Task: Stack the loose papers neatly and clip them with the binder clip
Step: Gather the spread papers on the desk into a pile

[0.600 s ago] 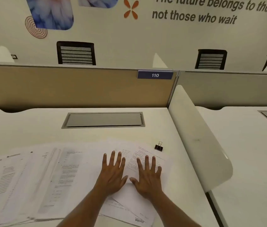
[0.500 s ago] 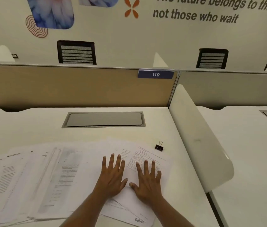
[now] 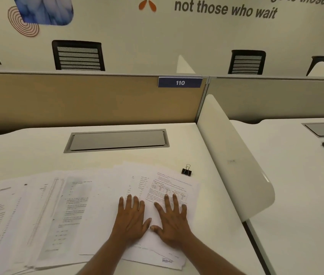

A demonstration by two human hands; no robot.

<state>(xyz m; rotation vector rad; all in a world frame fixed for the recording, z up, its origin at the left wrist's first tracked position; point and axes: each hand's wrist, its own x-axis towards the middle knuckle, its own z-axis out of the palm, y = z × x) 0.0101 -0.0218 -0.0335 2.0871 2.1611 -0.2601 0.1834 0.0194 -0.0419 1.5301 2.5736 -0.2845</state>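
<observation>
Your left hand (image 3: 130,220) and right hand (image 3: 172,221) flat, fingers straight, pressing loose papers (image 3: 61,211) fanned along surface (image 3: 28,149) near edge, likely to gather. Binder clip (image 3: 186,171) off stack's far-right corner, unheld.

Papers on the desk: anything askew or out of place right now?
Yes: the loose papers are fanned leftward across the desk, edges unaligned. The left hand and right hand lie flat on the rightmost sheets. The binder clip sits apart, unused.
</observation>
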